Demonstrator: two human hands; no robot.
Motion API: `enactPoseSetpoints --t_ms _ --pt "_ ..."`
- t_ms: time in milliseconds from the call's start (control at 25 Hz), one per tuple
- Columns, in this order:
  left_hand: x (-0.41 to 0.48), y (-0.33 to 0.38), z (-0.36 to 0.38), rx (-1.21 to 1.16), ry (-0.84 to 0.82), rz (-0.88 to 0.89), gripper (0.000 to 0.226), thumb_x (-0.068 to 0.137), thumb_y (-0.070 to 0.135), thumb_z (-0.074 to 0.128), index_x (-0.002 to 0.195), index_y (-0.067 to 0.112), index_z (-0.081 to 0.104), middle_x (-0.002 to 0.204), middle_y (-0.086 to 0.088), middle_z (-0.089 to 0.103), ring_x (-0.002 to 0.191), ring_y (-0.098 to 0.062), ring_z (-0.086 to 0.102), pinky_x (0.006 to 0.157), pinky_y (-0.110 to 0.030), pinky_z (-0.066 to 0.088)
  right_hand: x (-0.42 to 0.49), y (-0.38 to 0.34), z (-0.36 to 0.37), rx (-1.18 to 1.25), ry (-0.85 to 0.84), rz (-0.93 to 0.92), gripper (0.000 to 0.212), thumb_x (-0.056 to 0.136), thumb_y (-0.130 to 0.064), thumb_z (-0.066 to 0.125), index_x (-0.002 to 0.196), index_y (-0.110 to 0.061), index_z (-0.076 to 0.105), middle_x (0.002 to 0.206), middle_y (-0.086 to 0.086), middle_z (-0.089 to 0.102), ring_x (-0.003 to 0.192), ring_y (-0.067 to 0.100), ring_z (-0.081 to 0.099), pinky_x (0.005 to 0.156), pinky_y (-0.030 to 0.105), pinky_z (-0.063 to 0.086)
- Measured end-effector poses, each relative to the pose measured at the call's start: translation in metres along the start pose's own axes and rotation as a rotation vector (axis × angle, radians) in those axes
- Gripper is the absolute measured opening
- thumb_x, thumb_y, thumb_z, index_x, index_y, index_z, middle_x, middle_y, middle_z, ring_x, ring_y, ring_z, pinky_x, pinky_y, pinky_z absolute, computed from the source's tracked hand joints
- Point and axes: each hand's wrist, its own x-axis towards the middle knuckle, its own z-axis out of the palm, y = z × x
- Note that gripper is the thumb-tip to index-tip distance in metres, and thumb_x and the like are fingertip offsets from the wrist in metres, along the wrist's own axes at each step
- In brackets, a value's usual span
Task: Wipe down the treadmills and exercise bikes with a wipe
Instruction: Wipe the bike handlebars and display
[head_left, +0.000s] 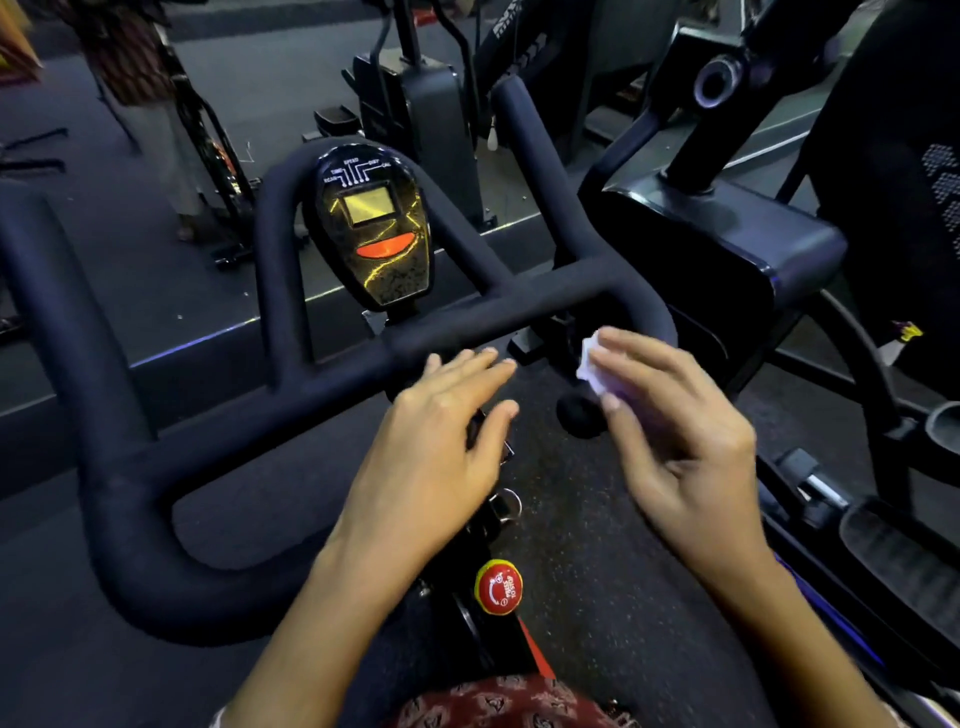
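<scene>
Pinching the wipe, the right hand hovers by the handlebar, left hand spread; next, probably press it on and rub.

My left hand is extended forward, palm down, fingers straight. My right hand pinches a wipe between thumb and fingers.
</scene>
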Motion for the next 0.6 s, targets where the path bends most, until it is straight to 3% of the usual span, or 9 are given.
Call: enactPoseSetpoints --t_ms 160,240,400,520,600 --pt "0.017 0.022 0.031 -0.079 -0.068 0.088 0.033 0.083 0.019 0.062 0.113 0.009 0.069 0.114 -0.003 0.069 0.114 -0.004 0.051 0.102 -0.021 0.037 -0.004 0.042 0.013 -0.129 -0.116 0.004 0.032 0.1 -0.024 0.038 0.11 -0.01 0.064 0.114 -0.002 0.063 0.123 0.006 0.047 0.111 0.036 0.025" --pt "0.02 0.027 0.044 -0.079 -0.077 0.1 0.028 0.082 0.017 0.068 0.108 0.009 0.072 0.106 -0.002 0.071 0.105 -0.004 0.056 0.095 -0.014 0.038 0.007 0.079 0.006 -0.099 -0.075 0.115 0.033 0.099 -0.026 0.035 0.103 -0.011 0.065 0.111 -0.004 0.062 0.129 0.012 0.044 0.114 0.046 0.021" --pt "0.024 0.03 0.055 -0.064 -0.025 0.031 0.032 0.077 0.025 0.07 0.104 0.008 0.073 0.105 -0.004 0.072 0.101 -0.004 0.061 0.094 -0.007 0.038 0.018 0.092 0.005 0.152 0.029 0.299 0.031 0.099 -0.023 0.038 0.105 -0.007 0.064 0.12 0.001 0.059 0.14 0.025 0.033 0.119 0.046 0.015" --pt "0.025 0.03 0.055 -0.084 -0.014 0.044 0.032 0.072 0.022 0.072 0.101 0.008 0.074 0.101 -0.002 0.072 0.103 0.006 0.055 0.091 -0.002 0.038 -0.016 0.056 0.024 0.197 0.041 0.197 0.029 0.101 -0.021 0.038 0.117 -0.011 0.059 0.122 -0.003 0.057 0.138 0.012 0.034 0.12 0.036 0.009" --pt "0.023 0.03 0.055 -0.079 -0.017 0.06 0.032 0.072 0.02 0.073 0.102 0.007 0.073 0.102 -0.002 0.071 0.104 0.007 0.053 0.091 -0.001 0.037 -0.021 0.069 0.019 0.141 0.006 0.03 0.034 0.103 -0.024 0.033 0.123 -0.009 0.057 0.127 0.001 0.055 0.137 0.017 0.037 0.119 0.04 0.011"
